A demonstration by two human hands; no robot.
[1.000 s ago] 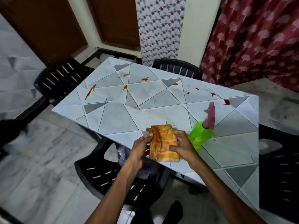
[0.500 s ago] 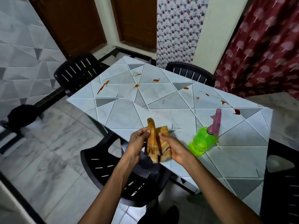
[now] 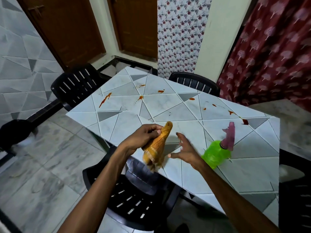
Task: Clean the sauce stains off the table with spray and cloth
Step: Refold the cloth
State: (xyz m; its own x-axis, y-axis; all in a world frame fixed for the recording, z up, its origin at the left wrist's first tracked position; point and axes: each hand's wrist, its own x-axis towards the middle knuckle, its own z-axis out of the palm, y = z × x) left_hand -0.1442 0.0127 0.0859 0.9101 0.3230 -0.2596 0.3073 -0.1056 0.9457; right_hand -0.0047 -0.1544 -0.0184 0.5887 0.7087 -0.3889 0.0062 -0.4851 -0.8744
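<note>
Since half a second ago our right hand (image 3: 186, 151) let go of the folded orange cloth (image 3: 157, 147); fingers now spread, beside the green plastic spray bottle (image 3: 216, 153) lower right. Left hand (image 3: 143, 137) fingers pinch cloth above the tiled worktop (image 3: 185, 111) edge, centre frame. Red sauce stains (image 3: 105, 100) upper worktop.

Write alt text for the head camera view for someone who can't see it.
A person's left hand grips a bunched orange cloth over a tiled table dotted with red sauce stains, while the open right hand reaches toward a green spray bottle.
</note>
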